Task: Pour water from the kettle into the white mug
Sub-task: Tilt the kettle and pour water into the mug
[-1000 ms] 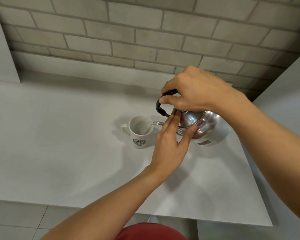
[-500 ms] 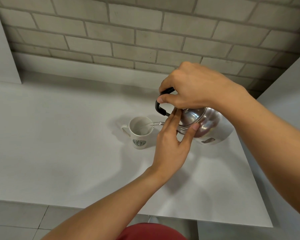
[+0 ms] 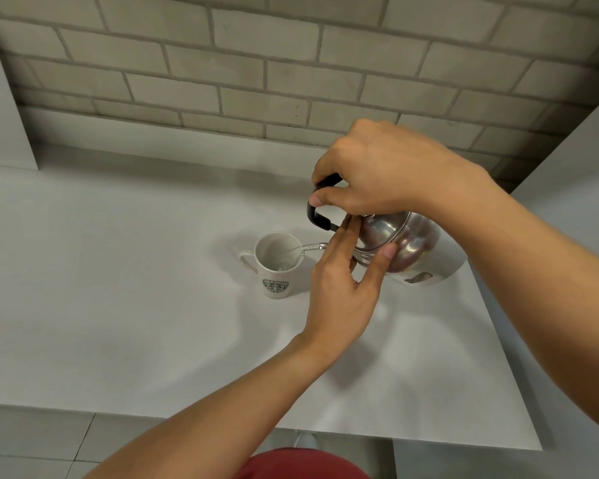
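A steel kettle (image 3: 412, 247) is tilted to the left above the white table. My right hand (image 3: 384, 174) is closed around its black handle (image 3: 317, 216). My left hand (image 3: 343, 288) presses its fingers flat on the kettle's lid (image 3: 377, 233), thumb on the rim. A thin stream of water (image 3: 305, 248) runs from the spout, hidden behind my left fingers, into the white mug (image 3: 277, 267). The mug stands upright left of the kettle, handle to the left, a green logo on its front. Some water shows inside it.
The white table (image 3: 118, 305) ends at a near edge and a right edge close to the kettle. A brick wall (image 3: 291, 63) rises behind it. White panels stand at the far left (image 3: 0, 115) and right (image 3: 574, 150). Tiled floor lies below.
The kettle and both hands have risen slightly and tipped a bit more toward the mug. Water keeps flowing into the mug. The mug has not moved.
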Motion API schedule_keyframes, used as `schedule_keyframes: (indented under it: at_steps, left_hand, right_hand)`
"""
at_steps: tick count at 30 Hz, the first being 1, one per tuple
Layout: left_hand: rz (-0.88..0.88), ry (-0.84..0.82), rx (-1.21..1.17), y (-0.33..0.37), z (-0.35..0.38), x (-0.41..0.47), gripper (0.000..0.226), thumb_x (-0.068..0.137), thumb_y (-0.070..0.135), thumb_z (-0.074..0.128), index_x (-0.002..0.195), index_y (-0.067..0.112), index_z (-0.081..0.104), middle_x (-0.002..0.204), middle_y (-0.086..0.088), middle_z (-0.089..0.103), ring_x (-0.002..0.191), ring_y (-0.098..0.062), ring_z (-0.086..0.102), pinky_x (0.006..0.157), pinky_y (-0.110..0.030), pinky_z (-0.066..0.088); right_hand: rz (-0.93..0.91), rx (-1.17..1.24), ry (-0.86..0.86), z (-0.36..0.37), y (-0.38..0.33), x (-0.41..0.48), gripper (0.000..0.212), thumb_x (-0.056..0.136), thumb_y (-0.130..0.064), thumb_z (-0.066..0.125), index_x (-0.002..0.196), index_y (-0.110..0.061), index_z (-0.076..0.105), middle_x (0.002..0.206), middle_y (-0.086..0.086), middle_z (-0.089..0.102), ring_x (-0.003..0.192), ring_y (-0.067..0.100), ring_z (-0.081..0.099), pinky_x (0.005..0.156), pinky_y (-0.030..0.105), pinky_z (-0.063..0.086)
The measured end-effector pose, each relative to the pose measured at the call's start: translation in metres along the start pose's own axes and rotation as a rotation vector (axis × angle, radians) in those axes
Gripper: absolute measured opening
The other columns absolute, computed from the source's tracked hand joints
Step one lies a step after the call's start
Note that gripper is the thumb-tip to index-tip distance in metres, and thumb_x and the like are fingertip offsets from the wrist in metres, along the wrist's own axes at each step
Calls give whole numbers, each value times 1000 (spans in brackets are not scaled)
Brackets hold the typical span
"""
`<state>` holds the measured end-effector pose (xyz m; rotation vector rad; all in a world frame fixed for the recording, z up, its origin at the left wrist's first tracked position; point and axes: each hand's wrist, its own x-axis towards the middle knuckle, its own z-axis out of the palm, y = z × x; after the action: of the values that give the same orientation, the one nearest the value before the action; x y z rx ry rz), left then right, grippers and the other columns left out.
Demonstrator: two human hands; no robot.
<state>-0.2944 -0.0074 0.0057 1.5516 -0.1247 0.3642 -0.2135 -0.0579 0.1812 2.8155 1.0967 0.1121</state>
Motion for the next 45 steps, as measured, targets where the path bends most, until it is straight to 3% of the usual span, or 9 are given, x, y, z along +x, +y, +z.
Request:
schedule_keyframes:
  at_steps: [10, 18, 28, 34, 40, 45]
  left_hand:
    - [19, 14, -17, 4, 1, 4, 52, 101, 45, 66, 150, 30, 54, 140, 18, 65, 132, 3, 59, 105, -41, 58]
    - [11, 21, -22, 7, 0, 4, 56, 101, 43, 66, 152, 24, 54, 142, 10, 66, 133, -4, 61, 105, -37, 57]
    - [-3, 15, -35, 7, 0, 2, 55, 102, 40, 67, 152, 21, 54, 139, 6, 68, 131, -12, 63, 105, -41, 58]
    - [-11, 15, -27, 5, -2, 1, 56, 101, 42, 67, 152, 22, 53, 143, 10, 66, 136, -4, 59, 107, -38, 57]
    - [-23, 12, -36, 2, -5, 1, 57, 101, 41, 66, 153, 21, 53, 140, 9, 67, 134, -8, 61, 105, -40, 58]
    - [-34, 21, -29, 0, -6, -1, 60, 100, 43, 66, 154, 21, 52, 140, 10, 66, 132, -7, 61, 104, -37, 59]
  right_hand:
    - [-22, -20, 31, -2, 3, 4, 30, 93, -54, 63, 102, -29, 78, 70, -3, 52, 81, 36, 64, 60, 33, 40]
    - [-25, -21, 51, -3, 1, 5, 28, 92, -54, 65, 102, -31, 78, 64, -12, 40, 72, 31, 53, 49, 26, 24]
    - [-46, -40, 43, -3, -1, 7, 30, 92, -54, 64, 102, -30, 78, 65, -11, 37, 73, 32, 54, 50, 27, 25]
    - [-36, -22, 43, 0, -2, 7, 30, 92, -54, 65, 102, -29, 78, 66, -10, 37, 72, 34, 54, 49, 26, 24]
    - [-17, -19, 8, 4, -4, 10, 31, 92, -54, 65, 102, -28, 77, 67, -9, 41, 78, 37, 60, 56, 31, 37]
    - [-8, -32, -2, 5, -8, 11, 30, 93, -53, 65, 100, -27, 77, 67, -9, 43, 75, 35, 60, 54, 30, 35]
